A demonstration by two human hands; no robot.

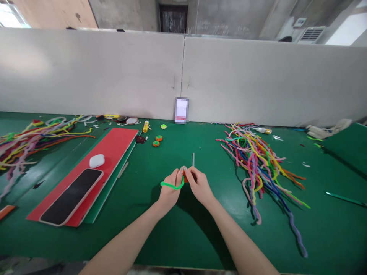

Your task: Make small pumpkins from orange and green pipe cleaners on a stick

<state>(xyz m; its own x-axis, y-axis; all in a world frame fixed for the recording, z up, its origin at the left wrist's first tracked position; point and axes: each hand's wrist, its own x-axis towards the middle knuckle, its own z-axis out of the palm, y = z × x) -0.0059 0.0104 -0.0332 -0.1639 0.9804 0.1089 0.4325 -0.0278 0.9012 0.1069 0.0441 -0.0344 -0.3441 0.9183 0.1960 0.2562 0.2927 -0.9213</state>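
Both hands meet at the middle of the green table. My left hand (171,191) is closed on a small orange piece (185,178) with a bright green pipe cleaner (172,186) that curves across the back of this hand. From the other side my right hand (198,185) pinches the same orange piece, most of which the fingers hide. Just beyond the fingers lies a thin grey strip (193,159). Further back are two small orange-and-green coils (157,141) and a yellow-green coil (163,126).
A pile of coloured pipe cleaners (255,160) spreads at the right, another (31,141) at the far left. A phone (73,194) and white case (96,160) rest on a red folder (120,139). A glue stick (145,126) and upright phone (181,110) stand near the grey partition (114,72).
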